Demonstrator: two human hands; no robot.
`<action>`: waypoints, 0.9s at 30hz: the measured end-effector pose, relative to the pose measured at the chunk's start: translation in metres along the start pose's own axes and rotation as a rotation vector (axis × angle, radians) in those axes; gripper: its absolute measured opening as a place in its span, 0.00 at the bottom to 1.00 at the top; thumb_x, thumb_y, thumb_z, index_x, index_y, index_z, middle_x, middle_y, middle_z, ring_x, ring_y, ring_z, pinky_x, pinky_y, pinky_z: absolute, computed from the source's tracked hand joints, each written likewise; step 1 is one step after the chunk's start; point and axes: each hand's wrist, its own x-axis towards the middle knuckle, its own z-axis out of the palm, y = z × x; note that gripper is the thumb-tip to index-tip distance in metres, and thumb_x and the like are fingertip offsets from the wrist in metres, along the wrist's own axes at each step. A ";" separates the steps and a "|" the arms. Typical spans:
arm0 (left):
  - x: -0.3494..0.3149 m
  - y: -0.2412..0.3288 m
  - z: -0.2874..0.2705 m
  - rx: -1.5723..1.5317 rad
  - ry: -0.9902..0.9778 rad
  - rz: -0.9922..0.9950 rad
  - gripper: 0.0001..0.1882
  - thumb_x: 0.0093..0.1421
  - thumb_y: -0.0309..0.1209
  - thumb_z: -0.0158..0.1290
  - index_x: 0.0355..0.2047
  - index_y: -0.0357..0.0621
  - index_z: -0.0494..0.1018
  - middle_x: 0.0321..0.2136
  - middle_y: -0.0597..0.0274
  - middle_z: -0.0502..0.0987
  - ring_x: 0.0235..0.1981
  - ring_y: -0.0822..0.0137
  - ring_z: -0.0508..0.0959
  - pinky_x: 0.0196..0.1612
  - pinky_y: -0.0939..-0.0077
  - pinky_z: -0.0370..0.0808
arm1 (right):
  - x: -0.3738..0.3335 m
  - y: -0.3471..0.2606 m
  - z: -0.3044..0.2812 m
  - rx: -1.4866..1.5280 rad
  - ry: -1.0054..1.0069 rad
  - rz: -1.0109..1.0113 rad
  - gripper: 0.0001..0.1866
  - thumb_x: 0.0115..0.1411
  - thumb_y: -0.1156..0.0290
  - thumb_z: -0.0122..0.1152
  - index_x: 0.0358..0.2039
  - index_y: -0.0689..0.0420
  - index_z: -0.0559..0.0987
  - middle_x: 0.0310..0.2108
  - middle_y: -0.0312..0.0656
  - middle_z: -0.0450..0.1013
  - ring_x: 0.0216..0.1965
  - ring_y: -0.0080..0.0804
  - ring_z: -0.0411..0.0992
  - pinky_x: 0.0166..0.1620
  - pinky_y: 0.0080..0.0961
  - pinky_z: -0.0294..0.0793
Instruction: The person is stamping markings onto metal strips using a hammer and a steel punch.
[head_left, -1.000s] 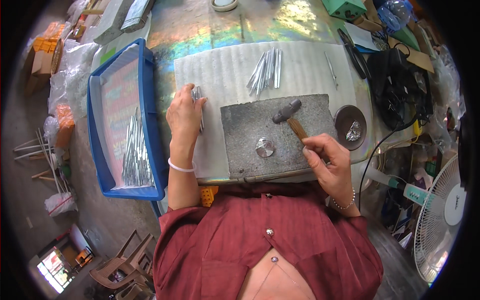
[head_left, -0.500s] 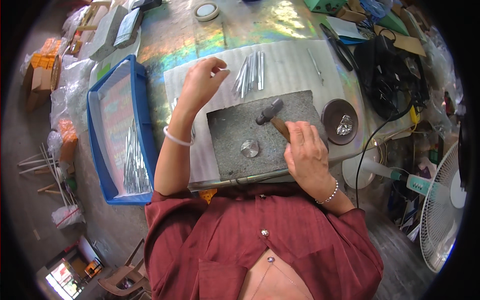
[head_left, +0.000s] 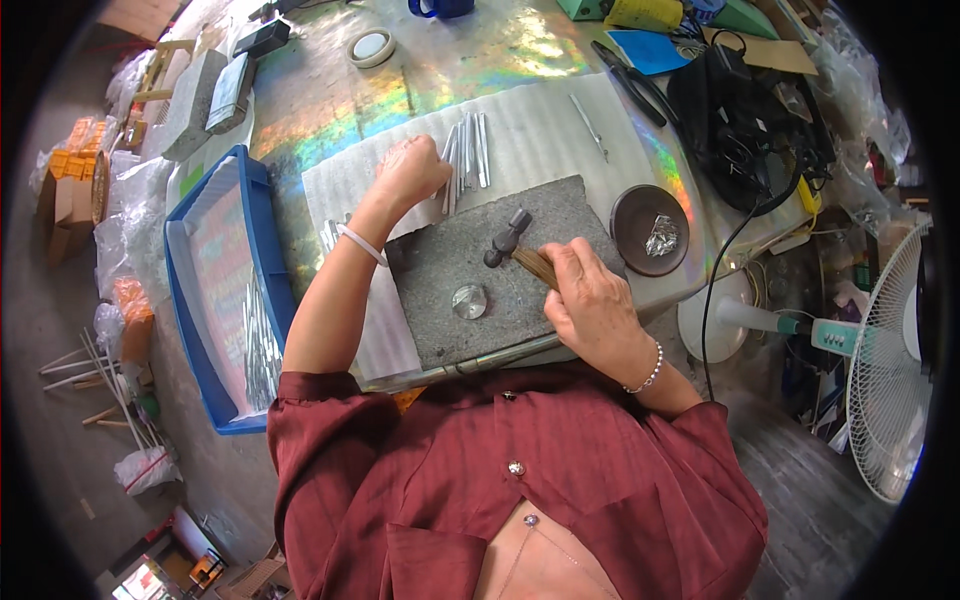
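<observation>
My right hand [head_left: 592, 300] is wrapped round the wooden handle of a small hammer [head_left: 508, 238], whose dark metal head hovers over or rests on a grey stone slab [head_left: 430, 335]; I cannot tell which. On the slab, below the hammer head, lies a small round shiny metal disc [head_left: 469, 301]. Farther left, my left hand [head_left: 412, 168] is closed beside a bundle of slim silvery metal strips [head_left: 467, 150]. Its fingers are curled out of sight, so whatever they may hold is hidden. More strips [head_left: 333, 232] peek out by my left forearm.
A blue tray [head_left: 280, 255] with many metal strips [head_left: 260, 345] stands at the left. Right of the slab is a brown dish [head_left: 632, 258] with crumpled foil-like scraps [head_left: 662, 236]. Large pliers [head_left: 630, 85], a pointed tool [head_left: 588, 122], a black bag [head_left: 740, 130] and a fan [head_left: 885, 360] lie beyond.
My left hand has closed from loosely curled fingers and come down against the strip bundle. My right hand keeps hold of the hammer over the slab. The whole view has shifted a little.
</observation>
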 end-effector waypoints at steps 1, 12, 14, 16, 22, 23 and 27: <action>0.000 0.000 0.000 0.035 -0.018 -0.014 0.12 0.45 0.31 0.49 0.23 0.33 0.76 0.25 0.40 0.76 0.31 0.48 0.78 0.38 0.61 0.74 | -0.001 0.002 0.001 -0.004 0.004 0.007 0.22 0.47 0.77 0.58 0.44 0.62 0.66 0.36 0.48 0.63 0.36 0.42 0.70 0.36 0.36 0.73; -0.005 -0.018 0.008 0.041 0.149 -0.006 0.20 0.48 0.27 0.51 0.42 0.36 0.63 0.25 0.47 0.75 0.29 0.52 0.78 0.34 0.63 0.73 | -0.024 0.065 -0.039 0.777 0.458 0.509 0.05 0.60 0.73 0.52 0.34 0.61 0.73 0.21 0.32 0.65 0.22 0.16 0.61 0.25 0.17 0.61; -0.007 -0.017 0.001 0.050 0.127 -0.018 0.21 0.48 0.26 0.51 0.43 0.35 0.62 0.24 0.47 0.75 0.28 0.53 0.78 0.33 0.64 0.73 | -0.031 0.089 -0.048 0.625 0.470 0.497 0.05 0.59 0.73 0.52 0.33 0.61 0.73 0.21 0.33 0.66 0.22 0.17 0.62 0.26 0.18 0.62; -0.018 -0.013 -0.005 -0.131 0.154 -0.061 0.21 0.49 0.23 0.49 0.45 0.34 0.62 0.22 0.50 0.74 0.26 0.60 0.79 0.30 0.70 0.73 | -0.029 0.103 -0.049 0.478 0.482 0.484 0.05 0.59 0.73 0.53 0.33 0.61 0.73 0.21 0.35 0.67 0.22 0.18 0.63 0.26 0.18 0.63; -0.086 0.004 -0.051 -0.859 0.271 -0.035 0.22 0.56 0.22 0.49 0.50 0.33 0.58 0.27 0.62 0.70 0.27 0.65 0.78 0.30 0.77 0.76 | -0.015 0.134 -0.046 -0.030 0.318 0.375 0.11 0.53 0.74 0.56 0.37 0.64 0.74 0.25 0.49 0.72 0.27 0.36 0.73 0.32 0.29 0.70; -0.102 0.007 -0.058 -0.911 0.300 -0.047 0.21 0.56 0.21 0.50 0.50 0.34 0.59 0.28 0.63 0.70 0.28 0.68 0.77 0.32 0.77 0.76 | -0.010 0.138 -0.043 -0.067 0.263 0.407 0.11 0.51 0.74 0.56 0.36 0.65 0.74 0.29 0.56 0.73 0.32 0.50 0.73 0.35 0.37 0.70; -0.155 0.014 -0.066 -1.066 0.416 -0.011 0.18 0.57 0.17 0.49 0.48 0.35 0.61 0.28 0.63 0.70 0.28 0.72 0.75 0.33 0.80 0.75 | 0.005 0.133 -0.040 -0.228 0.169 0.420 0.10 0.51 0.72 0.56 0.31 0.66 0.73 0.29 0.58 0.72 0.34 0.54 0.72 0.36 0.41 0.69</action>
